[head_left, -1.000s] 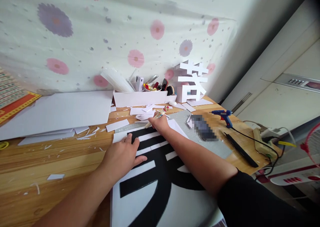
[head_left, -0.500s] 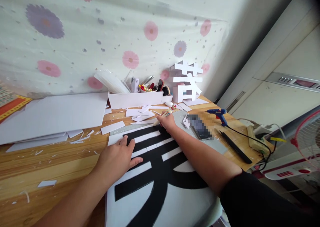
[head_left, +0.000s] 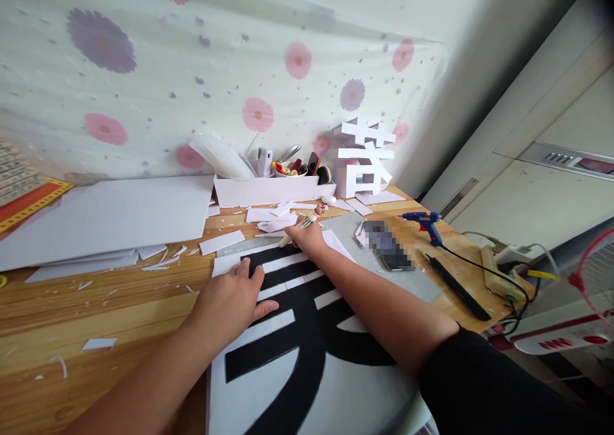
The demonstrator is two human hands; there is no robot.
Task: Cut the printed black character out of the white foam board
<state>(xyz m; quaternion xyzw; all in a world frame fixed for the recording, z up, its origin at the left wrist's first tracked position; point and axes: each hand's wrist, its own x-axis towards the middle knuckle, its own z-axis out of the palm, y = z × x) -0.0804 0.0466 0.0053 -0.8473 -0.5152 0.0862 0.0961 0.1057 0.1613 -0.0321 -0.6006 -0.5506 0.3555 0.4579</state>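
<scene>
A white board [head_left: 357, 390] with a large black character [head_left: 307, 332] lies on the wooden table over a grey mat. My left hand [head_left: 235, 294] rests flat on the board's upper left part, fingers spread, holding nothing. In my right hand [head_left: 307, 237] is a pale multicolour pen [head_left: 313, 215] with a small figure on its top end. The pen leans, its lower tip at the top edge of the black character. My right forearm crosses the right part of the board.
White boards [head_left: 119, 211] are stacked at the left. Behind stand a white organizer [head_left: 266, 192] and a white 3D character [head_left: 367, 157]. To the right lie a phone [head_left: 389, 246], a blue glue gun [head_left: 425, 222], a black stick [head_left: 458, 286] and a power strip [head_left: 499, 275]. Paper scraps are scattered about.
My right hand and the pen have moved left along the character's top edge. The view has shifted slightly. My left hand stays in place on the board.
</scene>
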